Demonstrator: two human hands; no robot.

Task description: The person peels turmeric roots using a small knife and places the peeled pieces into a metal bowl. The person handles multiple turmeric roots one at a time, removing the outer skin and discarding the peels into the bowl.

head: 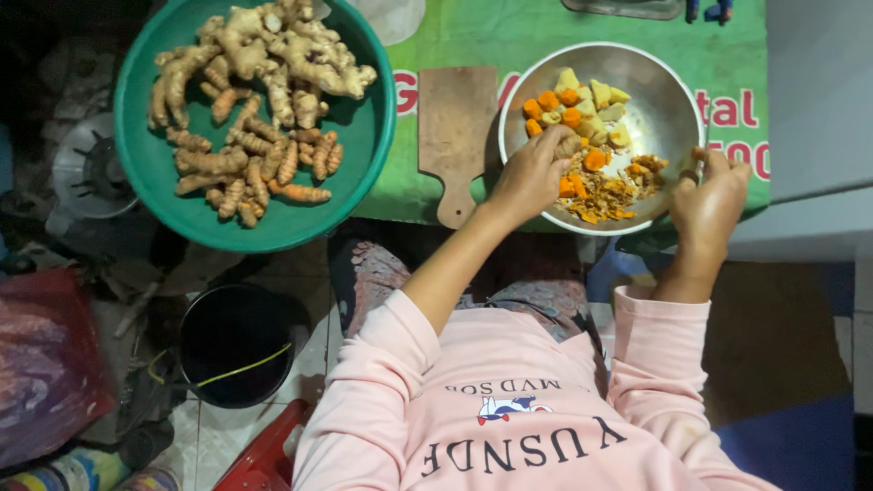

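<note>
A steel bowl [668, 77] holds peeled orange and yellow root chunks [573, 100] and a heap of peelings [605, 195]. My left hand [527, 177] reaches over the bowl's near-left rim, its fingers closed around a pale root piece [569, 145] inside. At the bowl's right rim, my right hand [711, 202] is curled, pinching a small brown root piece [698, 155] at its fingertips. Both arms wear pink sleeves.
A green basin [150, 164] at the left is full of unpeeled ginger and turmeric roots [259, 100]. A small wooden cutting board [455, 127] lies between basin and bowl on a green mat [473, 36]. A black bucket [235, 341] and a red bag [45, 364] sit on the floor.
</note>
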